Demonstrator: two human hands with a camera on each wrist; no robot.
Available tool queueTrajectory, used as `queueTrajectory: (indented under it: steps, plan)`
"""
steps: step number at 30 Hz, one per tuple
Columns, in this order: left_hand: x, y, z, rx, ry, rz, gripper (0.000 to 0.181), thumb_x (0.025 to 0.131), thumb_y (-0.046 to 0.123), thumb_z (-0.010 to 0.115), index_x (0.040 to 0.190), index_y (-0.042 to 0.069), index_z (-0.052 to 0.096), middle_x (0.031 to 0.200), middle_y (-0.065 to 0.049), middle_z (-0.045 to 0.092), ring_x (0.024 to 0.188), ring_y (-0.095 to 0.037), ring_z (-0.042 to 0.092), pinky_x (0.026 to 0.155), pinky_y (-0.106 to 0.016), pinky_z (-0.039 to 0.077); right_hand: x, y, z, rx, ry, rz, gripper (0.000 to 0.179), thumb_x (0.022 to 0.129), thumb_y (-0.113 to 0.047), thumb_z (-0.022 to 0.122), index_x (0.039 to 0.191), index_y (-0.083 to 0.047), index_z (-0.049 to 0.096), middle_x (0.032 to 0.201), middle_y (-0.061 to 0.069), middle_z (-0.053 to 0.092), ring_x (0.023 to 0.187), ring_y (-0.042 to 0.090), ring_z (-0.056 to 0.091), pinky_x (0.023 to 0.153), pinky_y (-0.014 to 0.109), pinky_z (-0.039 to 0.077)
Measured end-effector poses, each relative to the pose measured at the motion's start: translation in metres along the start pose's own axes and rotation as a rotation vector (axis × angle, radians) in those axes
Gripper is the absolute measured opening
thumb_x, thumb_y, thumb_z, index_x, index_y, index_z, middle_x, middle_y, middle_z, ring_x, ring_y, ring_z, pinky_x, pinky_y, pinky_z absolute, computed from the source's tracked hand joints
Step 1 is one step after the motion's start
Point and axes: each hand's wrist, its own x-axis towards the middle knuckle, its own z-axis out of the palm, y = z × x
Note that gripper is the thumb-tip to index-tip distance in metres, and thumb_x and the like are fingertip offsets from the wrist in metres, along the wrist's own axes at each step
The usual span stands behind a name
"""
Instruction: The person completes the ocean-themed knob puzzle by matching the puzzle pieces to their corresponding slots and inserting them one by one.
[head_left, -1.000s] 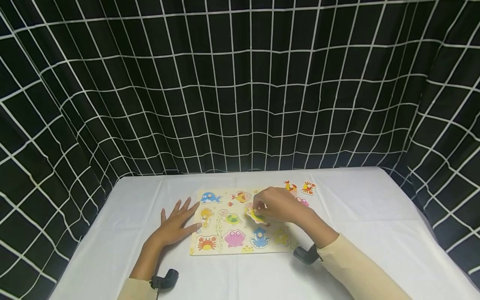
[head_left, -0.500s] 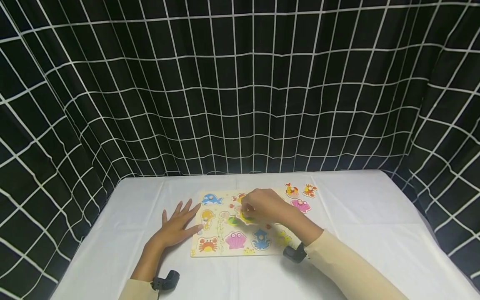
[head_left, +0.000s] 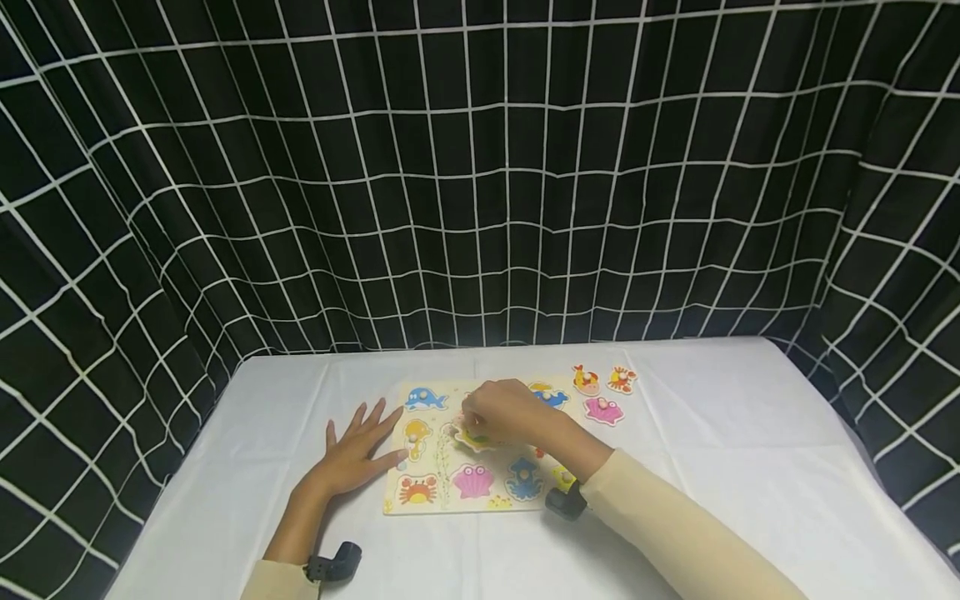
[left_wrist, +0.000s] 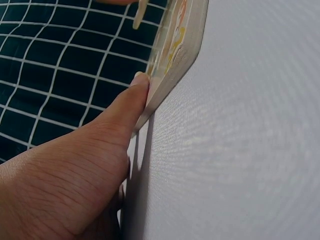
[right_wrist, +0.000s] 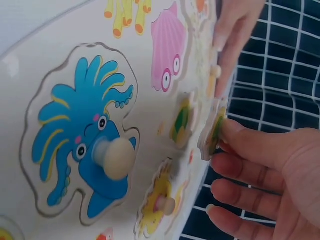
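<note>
- Right hand [head_left: 498, 410]: reaching in from four o'clock, pinching a green and yellow turtle piece [right_wrist: 213, 131] between thumb and finger; the other fingers are curving loosely beside it.
- Turtle piece: hanging over the middle of the puzzle board [head_left: 472, 507], near a green printed shape [right_wrist: 181, 120]. In the right wrist view its main part is standing off the surface; whether any edge is touching, cannot tell. Its knob is not showing.
- Left hand [head_left: 352, 450]: lying at the board's nine o'clock with fingers spread wide, gripping nothing; its thumb is touching the board's edge.
- Handling, judged by eye: the piece is looking light, thin and stiff, probably painted wood. The smooth face is likely offering little grip; breakage is seeming unlikely.
- Hold: the neighbouring octopus piece [right_wrist: 82, 150] is carrying a round knob [right_wrist: 118, 159]. If the turtle piece is carrying one too, that is seeming the best hold, fingertips square over it; a rim pinch is probably inviting tilt.
- Loose fish piece [head_left: 587, 381], crab piece [head_left: 622, 380] and pink shell piece [head_left: 603, 410]: lying at the board's two o'clock.
</note>
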Motion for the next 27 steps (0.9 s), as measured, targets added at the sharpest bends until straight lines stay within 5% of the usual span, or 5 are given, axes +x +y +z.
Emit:
queueTrajectory:
  steps: [27]
  plan:
    - [-0.001, 0.001, 0.0, -0.003, 0.009, -0.001, 0.077, 0.094, 0.063, 0.058, 0.159, 0.028, 0.035, 0.169, -0.008, 0.017, 0.156, -0.038, 0.003, 0.114, -0.073, -0.01, 0.02, -0.005, 0.016, -0.024, -0.06, 0.008, 0.027, 0.098, -0.026, 0.069, 0.073, -0.017, 0.065, 0.061, -0.009, 0.053, 0.057, 0.01, 0.046, 0.057, 0.026, 0.043]
